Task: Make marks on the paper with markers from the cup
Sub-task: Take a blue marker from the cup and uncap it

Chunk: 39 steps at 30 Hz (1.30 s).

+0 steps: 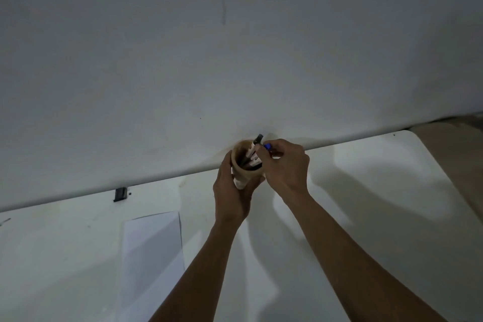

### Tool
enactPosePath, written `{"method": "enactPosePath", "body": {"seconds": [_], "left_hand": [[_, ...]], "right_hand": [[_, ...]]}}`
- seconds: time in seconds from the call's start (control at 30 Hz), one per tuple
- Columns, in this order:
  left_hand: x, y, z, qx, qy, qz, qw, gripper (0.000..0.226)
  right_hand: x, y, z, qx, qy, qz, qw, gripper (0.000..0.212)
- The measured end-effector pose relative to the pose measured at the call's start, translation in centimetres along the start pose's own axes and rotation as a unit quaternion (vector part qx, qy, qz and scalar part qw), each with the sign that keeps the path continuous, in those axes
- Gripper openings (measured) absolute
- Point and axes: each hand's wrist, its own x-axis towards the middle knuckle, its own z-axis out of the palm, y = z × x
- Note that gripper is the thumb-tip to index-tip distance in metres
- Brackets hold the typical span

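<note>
A tan paper cup (243, 172) stands near the back edge of the white table (366, 191), against the wall. Several markers (252, 155) stick up inside it, one with a black cap. My left hand (232, 196) is wrapped around the cup's side. My right hand (285, 165) reaches over the rim, its fingers pinched on a marker with a blue cap (267, 146). A white sheet of paper (154, 243) lies flat on the table to the left of my left arm, apart from the cup.
A plain white wall (235, 47) rises right behind the table. A small black object (119, 194) lies at the table's back edge, left of the cup. The table's rounded right corner (410, 136) ends near a brownish surface (454, 154).
</note>
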Motion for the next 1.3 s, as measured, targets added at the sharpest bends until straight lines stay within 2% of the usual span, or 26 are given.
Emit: {"method": "enactPosePath", "body": {"seconds": [0.1,0.27,0.37,0.4,0.47,0.57,0.67,0.77,0.87,1.0,1.07,1.13,1.23,1.3], "left_hand": [[0.1,0.0,0.0,-0.024,0.001,-0.017,1.0,0.058],[0.2,0.0,-0.4,0.018,-0.022,-0.014,1.0,0.075],[0.2,0.0,-0.6,0.028,-0.019,-0.013,0.999,0.079],[0.1,0.2,-0.5,0.031,-0.016,-0.005,0.999,0.079],[0.0,0.2,-0.5,0.027,-0.012,0.004,1.0,0.077],[0.1,0.4,-0.7,0.039,-0.015,-0.014,0.999,0.072],[0.4,0.4,-1.0,0.085,-0.035,-0.015,0.996,0.076],[0.5,0.9,-1.7,0.114,-0.047,-0.016,0.992,0.076],[0.1,1.0,-4.0,0.215,-0.042,-0.017,0.976,0.074],[-2.3,1.8,-10.1,0.216,-0.013,-0.03,0.976,0.03],[-3.9,2.2,-13.5,0.159,-0.026,-0.054,0.985,0.023],[-5.5,2.4,-16.4,0.124,-0.051,-0.052,0.99,0.026],[-7.8,2.0,-19.7,0.171,-0.072,0.006,0.983,0.025],[-9.0,1.3,-21.7,0.194,-0.052,0.028,0.979,0.023]], "right_hand": [[-0.1,-0.7,-0.7,0.03,0.005,-0.009,0.999,0.015],[-0.5,-1.8,-3.1,0.086,0.039,-0.023,0.995,0.018],[-0.8,-1.7,-5.1,0.197,0.069,0.028,0.978,0.02],[-1.0,-1.7,-5.8,0.257,0.068,0.063,0.962,0.016],[-1.8,-1.6,-7.4,0.399,0.029,0.145,0.905,0.004],[-3.2,-0.6,-8.7,0.536,-0.067,0.244,0.806,0.012],[-5.1,0.6,-8.3,0.547,-0.153,0.277,0.775,0.025],[-6.7,0.6,-7.2,0.531,-0.202,0.268,0.778,0.034],[-7.6,-0.6,-5.9,0.513,-0.224,0.242,0.792,0.034],[-9.2,-2.3,-3.1,0.41,-0.191,0.21,0.867,0.025],[-10.5,-3.0,-1.2,0.356,-0.181,0.196,0.896,0.019],[-12.1,-3.8,0.8,0.342,-0.18,0.191,0.902,0.016],[-14.9,-4.8,3.6,0.345,-0.189,0.184,0.901,0.017],[-16.8,-5.7,5.4,0.345,-0.197,0.179,0.9,0.021]]}}
